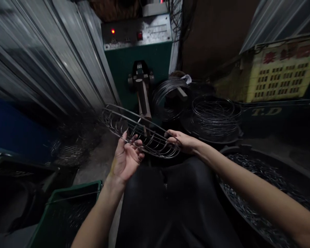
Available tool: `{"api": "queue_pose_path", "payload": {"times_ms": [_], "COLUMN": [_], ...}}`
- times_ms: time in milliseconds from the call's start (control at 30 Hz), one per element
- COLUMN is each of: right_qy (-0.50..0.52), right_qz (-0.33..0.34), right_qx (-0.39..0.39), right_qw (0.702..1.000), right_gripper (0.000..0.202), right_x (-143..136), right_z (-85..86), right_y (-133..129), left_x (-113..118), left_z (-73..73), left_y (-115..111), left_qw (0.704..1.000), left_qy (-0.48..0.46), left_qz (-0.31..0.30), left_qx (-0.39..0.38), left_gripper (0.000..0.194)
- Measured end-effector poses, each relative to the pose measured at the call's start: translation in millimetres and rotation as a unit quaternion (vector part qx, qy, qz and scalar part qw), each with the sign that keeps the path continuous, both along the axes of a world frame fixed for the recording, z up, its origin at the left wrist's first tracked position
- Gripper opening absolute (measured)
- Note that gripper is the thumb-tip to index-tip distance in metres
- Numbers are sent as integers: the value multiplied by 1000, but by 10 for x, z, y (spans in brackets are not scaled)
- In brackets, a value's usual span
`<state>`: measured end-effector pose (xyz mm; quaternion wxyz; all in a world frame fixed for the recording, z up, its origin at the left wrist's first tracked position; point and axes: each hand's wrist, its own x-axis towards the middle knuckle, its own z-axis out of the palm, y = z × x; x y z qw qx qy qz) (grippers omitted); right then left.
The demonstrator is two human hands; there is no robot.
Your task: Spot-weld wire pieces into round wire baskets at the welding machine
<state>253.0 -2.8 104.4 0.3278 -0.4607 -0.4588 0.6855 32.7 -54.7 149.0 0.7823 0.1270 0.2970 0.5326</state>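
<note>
A long wire basket (pixel 155 131) with rounded ends and curved ribs is held tilted in front of me. My left hand (pixel 126 156), palm up with curled fingers, holds its near side, the thumb against a wire. My right hand (pixel 182 140) pinches the basket's right end between thumb and fingers. Just behind the basket, a metal arm (pixel 144 98) reaches down from a green machine (pixel 113 65). The arm's lower tip shows among the basket wires; whether it touches them I cannot tell.
A red light glows on the machine's panel (pixel 155 31). Wire coils (pixel 214 113) lie at right, near a tub (pixel 244 193) of small metal pieces. A yellow crate (pixel 279 93) stands at back right, a green crate (pixel 54 198) at lower left. Corrugated metal (pixel 64 51) borders the left.
</note>
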Motion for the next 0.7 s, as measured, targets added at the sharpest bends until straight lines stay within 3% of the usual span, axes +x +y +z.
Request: {"api": "queue_pose_path", "payload": {"times_ms": [100,233,433,500,567,700], "right_qy": [22,17,-88,-107,-104,-63], "right_qz": [3,15,24,21,14,11], "right_qx": [-9,12,113,134,116,31], "right_qw": [1000,1000,989,985,988,997], "right_gripper": [35,37,24,21,22,27], "right_x": [65,77,-5,-37,-50,6], "right_z": [-39,43,157,182,212,237], "right_y": [77,129,-39,-59,-19,155], "left_x": [84,61,-38,-52,-35,106], "left_z": [87,118,-232,-290,-237,87], "left_y": [52,8,-227,-247,-206,-19], "left_qw": [1000,1000,1000,1000,1000,997], "left_qy": [12,-1,8,5,-11,-27], "left_qz": [11,26,16,12,18,49], "left_qx": [9,-1,16,6,-9,-47], "left_gripper": [32,42,44,45,48,50]}}
